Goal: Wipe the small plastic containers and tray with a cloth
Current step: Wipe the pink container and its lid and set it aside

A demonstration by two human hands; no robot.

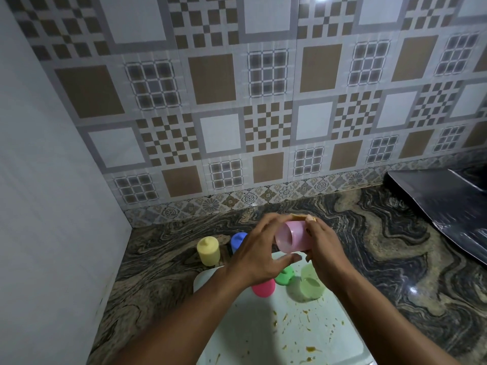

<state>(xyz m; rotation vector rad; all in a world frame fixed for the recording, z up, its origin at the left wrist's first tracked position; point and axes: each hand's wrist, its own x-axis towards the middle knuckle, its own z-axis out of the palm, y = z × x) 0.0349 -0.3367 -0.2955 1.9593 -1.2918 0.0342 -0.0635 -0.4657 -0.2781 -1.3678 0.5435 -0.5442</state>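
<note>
Above the tray I hold a light pink container [291,237] on its side, its open mouth facing me. My left hand [259,255] grips it from the left and below. My right hand [322,248] presses a tan cloth [311,218] against its far end; most of the cloth is hidden. The pale tray [263,335] below is smeared with orange-brown stains. On it stand a hot pink container [263,287], a green one [284,275] and a pale green one [311,284]. A yellow container [208,251] and a blue one [238,240] stand on the counter behind.
The dark marbled stone counter [382,246] runs along a patterned tile wall. A plain white wall [52,206] closes the left side. A black stove edge [448,206] juts in at the right.
</note>
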